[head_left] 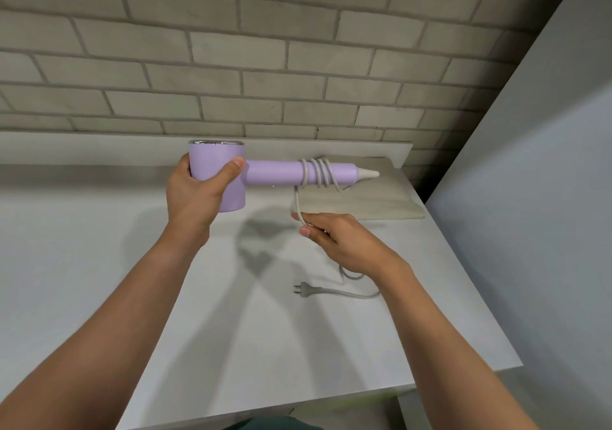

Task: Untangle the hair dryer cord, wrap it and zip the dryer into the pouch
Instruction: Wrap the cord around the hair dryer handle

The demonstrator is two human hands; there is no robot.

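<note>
**Lilac dryer held level, cord half wound on its handle**

Head view: the left hand [195,194] has its grip closed round the short, drum-shaped head of the hair dryer [275,173], thumb across the front and fingers behind. The dryer is smooth matte lilac plastic with a thin shiny rim on top of the drum. It is held in the air above the worktop [99,264], its straight cylindrical handle lying level and pointing right. The handle ends in a pale, cone-shaped sleeve.

The cord [319,173] is a round, pale grey flex. It circles the far part of the handle in about four loose turns, then drops from the coils to the right hand [337,241]. That hand's grip pinches the cord between thumb and fingertips, below the handle. Beyond the hand the cord lies in a curve on the worktop and ends in a flat grey plug [306,290], whose two pins point left.

The pouch [374,201] lies flat at the back right of the worktop, behind and under the handle: a rectangle of soft-looking beige-grey material. Whether it is open I cannot tell.

The worktop is smooth, matte and pale grey. Behind it stands a wall [231,49] of rough grey-beige bricks with recessed joints.
</note>
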